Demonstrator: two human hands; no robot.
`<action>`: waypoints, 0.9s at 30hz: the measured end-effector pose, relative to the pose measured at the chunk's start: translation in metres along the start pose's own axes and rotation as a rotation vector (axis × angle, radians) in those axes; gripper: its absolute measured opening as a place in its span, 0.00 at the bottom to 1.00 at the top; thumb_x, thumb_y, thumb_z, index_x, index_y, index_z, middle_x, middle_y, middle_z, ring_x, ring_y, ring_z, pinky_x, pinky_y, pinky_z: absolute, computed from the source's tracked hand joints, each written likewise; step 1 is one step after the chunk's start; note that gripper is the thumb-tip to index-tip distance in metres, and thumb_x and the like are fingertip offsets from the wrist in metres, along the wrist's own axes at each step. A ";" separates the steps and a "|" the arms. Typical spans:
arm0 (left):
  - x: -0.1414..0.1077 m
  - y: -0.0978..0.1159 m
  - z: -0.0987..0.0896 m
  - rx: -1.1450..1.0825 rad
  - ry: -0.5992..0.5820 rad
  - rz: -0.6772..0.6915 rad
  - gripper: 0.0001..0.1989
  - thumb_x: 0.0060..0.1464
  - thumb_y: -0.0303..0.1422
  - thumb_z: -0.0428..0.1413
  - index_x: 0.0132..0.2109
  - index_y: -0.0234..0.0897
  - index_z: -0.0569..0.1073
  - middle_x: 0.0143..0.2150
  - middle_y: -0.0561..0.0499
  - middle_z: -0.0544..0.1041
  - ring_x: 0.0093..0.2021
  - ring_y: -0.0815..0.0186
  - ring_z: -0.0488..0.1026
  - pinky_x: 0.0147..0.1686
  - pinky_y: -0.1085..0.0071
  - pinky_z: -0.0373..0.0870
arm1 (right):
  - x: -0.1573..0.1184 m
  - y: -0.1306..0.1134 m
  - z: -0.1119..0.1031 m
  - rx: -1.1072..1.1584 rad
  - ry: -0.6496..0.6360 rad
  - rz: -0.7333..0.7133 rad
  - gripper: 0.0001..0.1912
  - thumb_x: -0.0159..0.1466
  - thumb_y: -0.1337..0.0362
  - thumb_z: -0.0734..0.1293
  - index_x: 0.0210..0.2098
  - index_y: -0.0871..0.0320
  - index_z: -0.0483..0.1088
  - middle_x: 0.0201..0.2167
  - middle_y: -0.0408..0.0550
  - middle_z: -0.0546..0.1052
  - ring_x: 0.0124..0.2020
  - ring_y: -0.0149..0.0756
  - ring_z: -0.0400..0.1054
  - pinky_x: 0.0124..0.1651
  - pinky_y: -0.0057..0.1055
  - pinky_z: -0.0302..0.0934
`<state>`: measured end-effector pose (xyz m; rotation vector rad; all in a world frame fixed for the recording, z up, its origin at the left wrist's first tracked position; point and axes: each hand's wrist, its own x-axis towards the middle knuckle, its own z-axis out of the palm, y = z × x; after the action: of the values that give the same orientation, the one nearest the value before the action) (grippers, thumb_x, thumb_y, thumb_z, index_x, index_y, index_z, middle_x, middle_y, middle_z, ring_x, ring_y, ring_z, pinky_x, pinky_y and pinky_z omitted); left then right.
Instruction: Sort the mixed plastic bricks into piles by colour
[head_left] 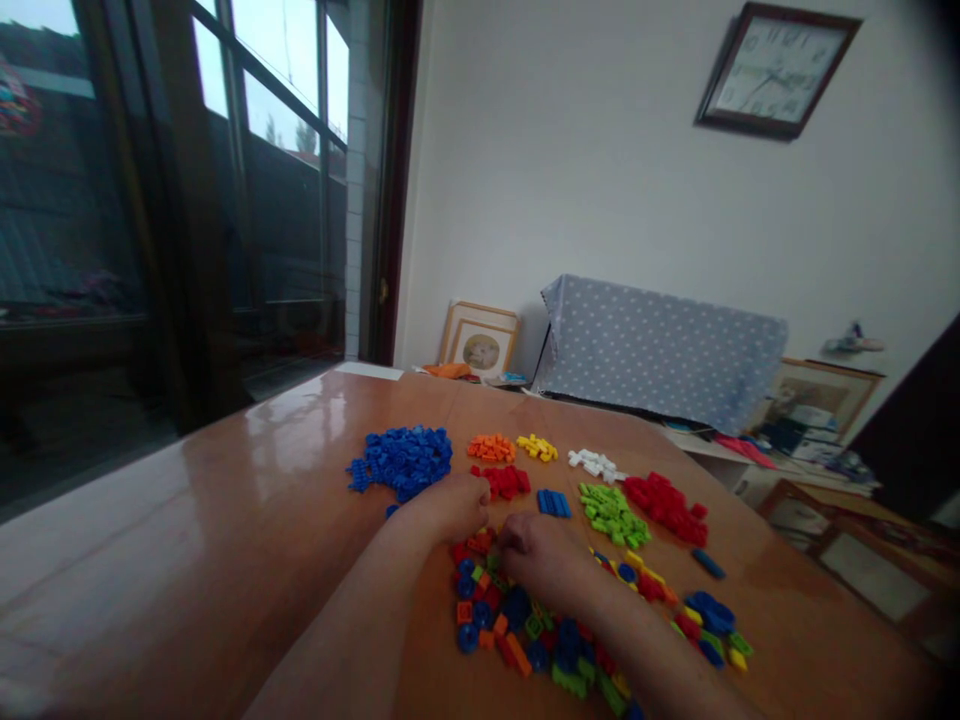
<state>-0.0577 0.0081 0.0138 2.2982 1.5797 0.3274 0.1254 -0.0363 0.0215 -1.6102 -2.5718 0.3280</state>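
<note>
My left hand (456, 506) has its fingers curled down at the near edge of a small pile of red bricks (504, 482). Just right of it, my right hand (546, 562) is closed over the far side of a mixed heap of coloured toy bricks (516, 610). Whatever either hand's fingertips hold is hidden. Left of my left hand lies a large pile of blue bricks (405, 458). A few flat blue pieces (553, 503) sit beyond my right hand, beside a pile of lime-green bricks (613, 514).
Farther back on the wooden table (300, 520) are orange bricks (491, 447), yellow bricks (537, 447) and white bricks (595, 464). A larger red pile (666, 505) and a single blue piece (708, 563) lie to the right. A cloth-covered object (660, 345) stands behind the table.
</note>
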 end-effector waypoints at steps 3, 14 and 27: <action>-0.002 0.003 -0.003 0.006 -0.003 0.015 0.10 0.51 0.29 0.51 0.38 0.39 0.76 0.36 0.47 0.80 0.35 0.62 0.74 0.27 0.72 0.59 | 0.000 -0.006 0.000 -0.033 0.022 0.032 0.12 0.59 0.60 0.62 0.35 0.53 0.77 0.34 0.47 0.81 0.34 0.37 0.72 0.30 0.28 0.51; 0.001 0.001 0.000 0.011 0.006 0.008 0.09 0.52 0.28 0.51 0.38 0.38 0.75 0.37 0.48 0.79 0.36 0.63 0.74 0.29 0.73 0.60 | 0.006 -0.019 0.006 -0.128 0.040 0.160 0.19 0.59 0.49 0.62 0.33 0.54 0.78 0.33 0.54 0.81 0.34 0.45 0.75 0.31 0.32 0.61; 0.000 0.004 -0.001 -0.007 -0.023 -0.010 0.08 0.51 0.30 0.50 0.35 0.39 0.74 0.34 0.48 0.78 0.34 0.62 0.74 0.27 0.73 0.59 | 0.003 0.022 -0.014 -0.012 0.125 0.193 0.10 0.59 0.64 0.63 0.29 0.57 0.76 0.25 0.43 0.76 0.24 0.29 0.64 0.25 0.26 0.42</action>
<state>-0.0547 0.0073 0.0167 2.2798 1.5762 0.3025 0.1457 -0.0226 0.0297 -1.8250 -2.3382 0.2179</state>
